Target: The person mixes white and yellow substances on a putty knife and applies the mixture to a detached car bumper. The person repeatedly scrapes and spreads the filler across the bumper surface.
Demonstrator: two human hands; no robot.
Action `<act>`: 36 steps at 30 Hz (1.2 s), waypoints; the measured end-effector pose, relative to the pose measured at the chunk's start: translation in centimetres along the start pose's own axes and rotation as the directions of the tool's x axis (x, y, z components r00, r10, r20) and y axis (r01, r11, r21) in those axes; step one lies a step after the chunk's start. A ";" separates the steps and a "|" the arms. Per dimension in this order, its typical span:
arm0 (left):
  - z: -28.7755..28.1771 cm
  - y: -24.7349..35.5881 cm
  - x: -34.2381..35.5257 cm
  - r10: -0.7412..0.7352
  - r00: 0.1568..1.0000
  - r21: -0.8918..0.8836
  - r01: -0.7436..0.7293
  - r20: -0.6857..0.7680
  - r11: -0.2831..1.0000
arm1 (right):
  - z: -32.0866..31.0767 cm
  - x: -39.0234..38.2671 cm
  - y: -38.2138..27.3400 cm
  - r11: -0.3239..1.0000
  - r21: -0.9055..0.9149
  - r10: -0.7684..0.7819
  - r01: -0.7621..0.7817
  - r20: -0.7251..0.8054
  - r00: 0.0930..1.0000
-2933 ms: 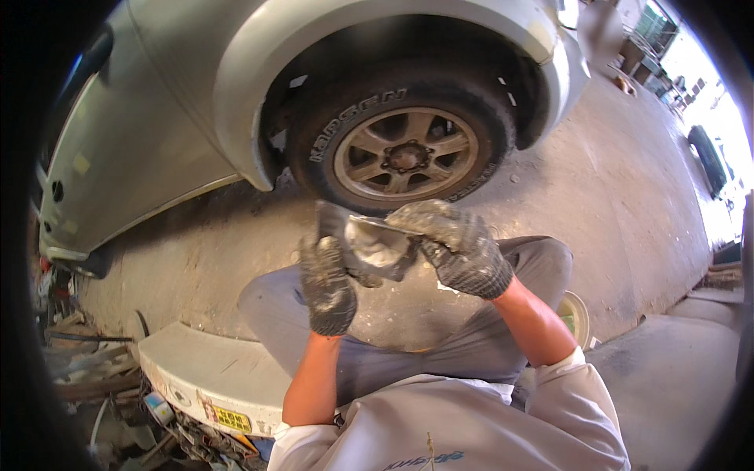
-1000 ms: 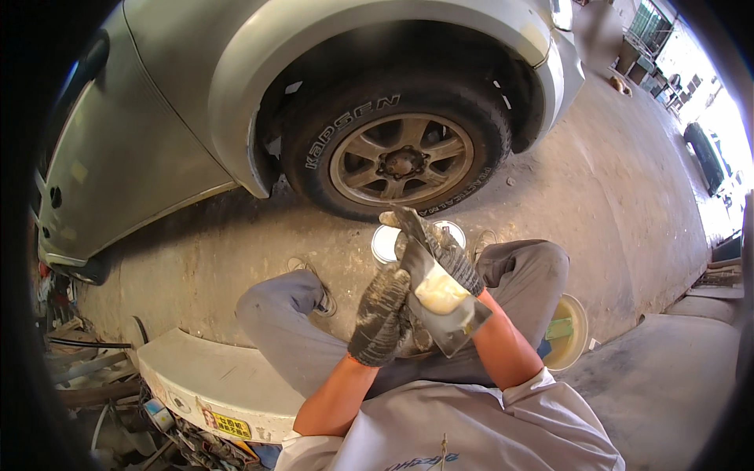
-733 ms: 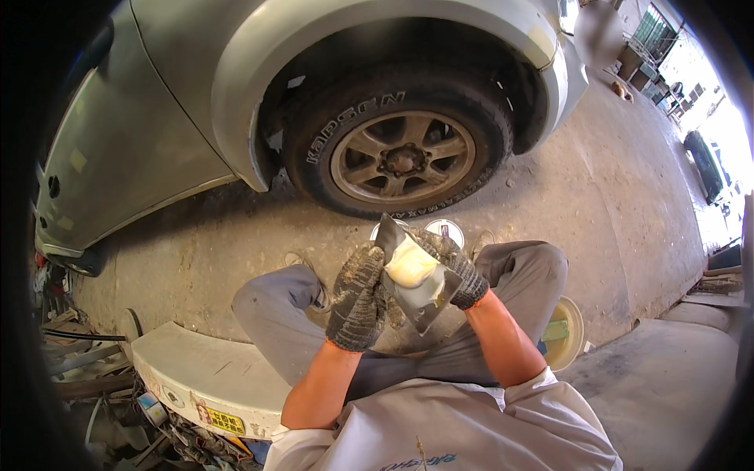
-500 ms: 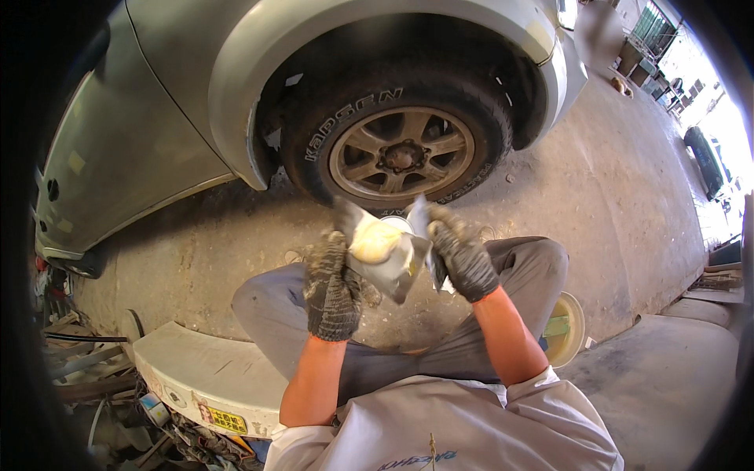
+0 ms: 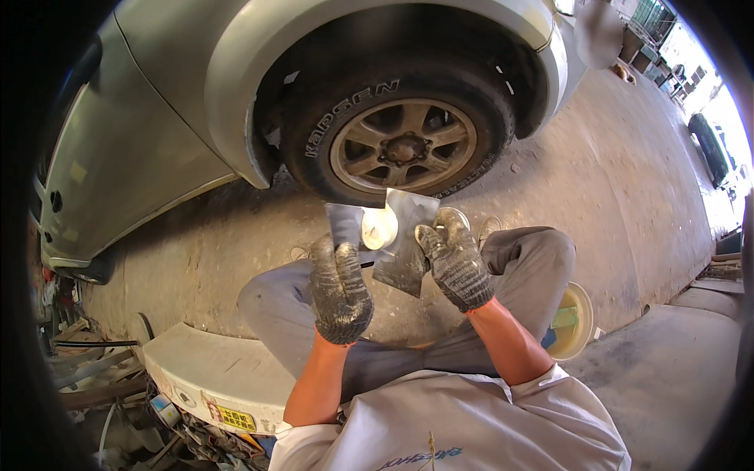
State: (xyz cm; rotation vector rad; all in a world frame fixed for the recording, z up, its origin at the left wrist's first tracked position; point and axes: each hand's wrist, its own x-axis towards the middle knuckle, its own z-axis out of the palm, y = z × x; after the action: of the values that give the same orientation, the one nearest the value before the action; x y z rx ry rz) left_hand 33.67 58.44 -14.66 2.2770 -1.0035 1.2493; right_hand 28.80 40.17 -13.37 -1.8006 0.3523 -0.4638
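In front of the car wheel (image 5: 404,147), both of my hands wear dark, dusty knit gloves. My left hand (image 5: 342,294) is closed on a flat grey putty spreader (image 5: 345,224), gripped by its lower edge. A smooth lump of cream-yellow putty (image 5: 380,228) lies where this sheet meets a second grey putty spreader (image 5: 408,239). That second sheet tilts in my right hand (image 5: 457,263), pinched between thumb and fingers. Behind the right fingers shows a pale round rim (image 5: 454,213), mostly hidden; I cannot tell what it belongs to.
A silver car's fender (image 5: 236,86) arches over the wheel, with the door to the left. By my right knee stands a pale bucket (image 5: 581,322) with something green inside. A cream panel (image 5: 212,365) lies at the left, beside piled scrap (image 5: 94,377).
Both spreaders have turned flatter, and the putty now sits as a rounder lump between them. My hands have come slightly lower. The view has shifted a little.
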 end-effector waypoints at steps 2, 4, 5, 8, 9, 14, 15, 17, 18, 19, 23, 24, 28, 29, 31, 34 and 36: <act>-0.4 -0.2 0.4 0.061 0.989 -0.143 -0.041 0.135 0.989 | -0.1 0.7 -0.1 0.992 -0.114 -0.044 0.046 0.023 0.999; -0.8 -0.1 0.9 0.108 0.977 -0.201 -0.071 0.184 0.977 | -0.1 1.7 -0.5 0.989 -0.103 -0.103 0.106 0.036 0.994; -1.0 0.0 1.1 0.128 0.971 -0.234 -0.080 0.201 0.969 | -0.1 2.2 -0.8 0.990 -0.114 -0.083 0.085 0.025 0.996; -1.4 0.4 1.7 0.117 0.945 -0.226 -0.048 0.305 0.973 | -0.4 3.7 -2.2 0.975 -0.177 -0.141 0.132 -0.041 0.989; -1.5 0.3 1.8 0.205 0.946 -0.151 -0.170 0.253 0.974 | -0.8 4.2 -2.8 0.988 -0.077 -0.141 0.135 -0.076 0.987; -1.9 -0.9 0.8 -0.514 0.687 -0.498 0.727 0.514 0.473 | -3.0 4.7 -6.1 0.966 0.224 -0.114 0.129 -0.080 0.990; -1.9 -1.4 0.5 -0.421 0.790 -0.409 0.598 0.445 0.689 | -3.1 4.4 -6.5 0.965 0.211 -0.156 0.158 -0.025 0.987; -1.5 -1.8 -0.4 -0.532 0.686 -0.462 0.728 0.497 0.507 | -3.1 3.1 -7.0 0.965 0.228 -0.179 0.134 0.191 0.965; -1.3 -2.0 -0.8 -0.583 0.636 -0.515 0.764 0.505 0.388 | -3.3 2.8 -7.0 0.981 0.179 -0.139 0.080 0.343 0.929; -1.1 -2.1 -1.2 -0.631 0.584 -0.564 0.782 0.510 0.266 | -3.4 2.5 -7.0 0.986 -0.052 -0.130 0.161 0.375 0.918; -1.0 -3.2 -1.8 -0.583 0.744 -0.526 0.655 0.326 0.542 | -4.8 2.6 -6.5 0.766 -0.234 -0.422 0.599 0.521 0.742; -1.0 -3.2 -1.7 -0.480 0.838 -0.447 0.545 0.259 0.710 | -5.0 2.6 -6.4 0.578 -0.237 -0.619 0.781 0.497 0.609; -0.4 -2.5 -1.3 -0.250 0.958 -0.076 0.262 0.139 0.962 | -4.3 2.0 -6.2 0.646 -0.363 -0.603 0.672 0.298 0.740; -0.2 -2.1 -1.3 -0.255 0.959 -0.046 0.262 0.128 0.964 | -3.8 1.7 -6.1 0.541 -0.418 -0.646 0.730 0.349 0.679; 0.2 -1.4 -1.1 -0.186 0.980 0.026 0.185 0.064 0.982 | -2.8 1.1 -6.1 0.295 -0.493 -0.690 0.818 0.482 0.540; 0.4 -0.9 -0.8 -0.184 0.979 0.096 0.175 0.087 0.980 | -2.2 0.9 -6.0 0.469 -0.389 -0.636 0.793 0.474 0.609; 0.4 -0.8 -0.7 -0.138 0.986 0.038 0.136 0.088 0.990 | -2.1 1.0 -5.8 0.566 -0.386 -0.682 0.729 0.278 0.677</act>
State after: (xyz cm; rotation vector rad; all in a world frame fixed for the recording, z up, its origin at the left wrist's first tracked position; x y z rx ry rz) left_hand 34.28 59.02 -15.42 2.4014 -0.8459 1.1225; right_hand 28.67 39.50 -7.19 -2.4184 -0.4210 -0.9080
